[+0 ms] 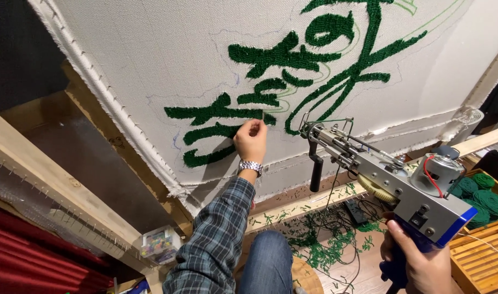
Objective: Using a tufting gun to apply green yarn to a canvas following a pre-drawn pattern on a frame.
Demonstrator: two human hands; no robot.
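The right hand (423, 267) is closed around the blue handle of the tufting gun (379, 179), held just before the cloth (151, 49). Farther up, the left hand (250, 140) pinches, it seems, a green thread at the green pattern (292, 54).

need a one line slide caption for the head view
Left hand pinches green yarn at the tufted cloth while the right hand holds a tufting gun.
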